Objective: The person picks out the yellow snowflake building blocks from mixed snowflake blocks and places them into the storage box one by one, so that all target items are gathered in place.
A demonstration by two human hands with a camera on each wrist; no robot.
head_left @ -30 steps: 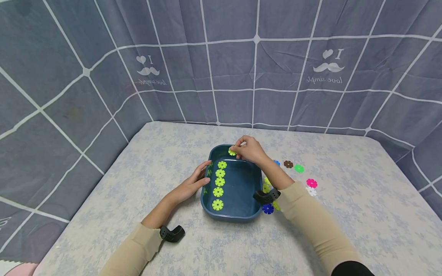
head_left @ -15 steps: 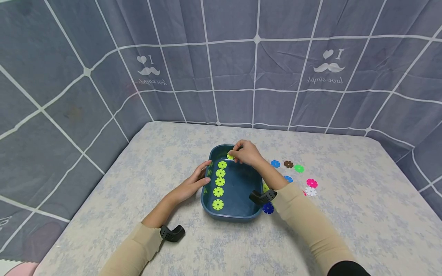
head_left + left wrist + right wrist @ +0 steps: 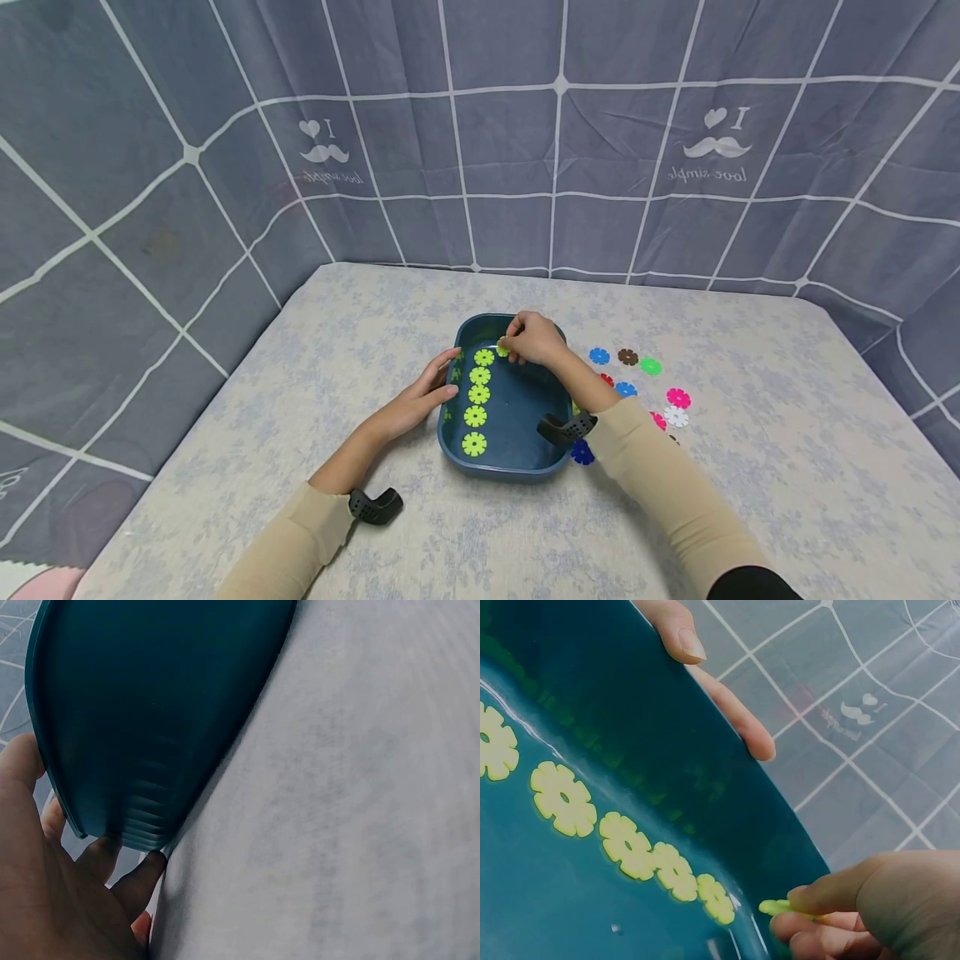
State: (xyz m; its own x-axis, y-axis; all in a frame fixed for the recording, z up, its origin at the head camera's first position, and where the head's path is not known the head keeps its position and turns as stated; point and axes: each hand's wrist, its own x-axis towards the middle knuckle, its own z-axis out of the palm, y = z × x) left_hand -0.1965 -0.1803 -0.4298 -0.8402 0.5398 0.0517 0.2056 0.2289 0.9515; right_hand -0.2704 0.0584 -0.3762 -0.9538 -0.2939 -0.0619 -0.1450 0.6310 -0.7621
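Note:
A dark teal plastic basin (image 3: 525, 473) sits on the table. Several yellow-green flower-shaped discs (image 3: 475, 416) lie flat on its floor, in a row along the left side. My right hand (image 3: 534, 338) reaches in near the far end and pinches another such disc (image 3: 776, 907) between thumb and fingers. That disc shows edge-on beyond the row's far end in the right wrist view. At the basin's left side my left hand (image 3: 420, 398) rests with spread fingers; the thumb is at the rim, and other fingers (image 3: 139, 885) touch the outer wall.
Loose flower discs lie right of the basin: a brown one (image 3: 627, 357), a green one (image 3: 651, 366), a white one (image 3: 676, 417), a dark blue one (image 3: 582, 452) and others partly behind my right arm. A grey checked curtain (image 3: 510, 150) hangs behind the patterned tabletop (image 3: 375, 317).
My right hand has moved slightly nearer and lower inside the basin with the pinched disc, towards the row's far end. The left hand has stayed at the rim.

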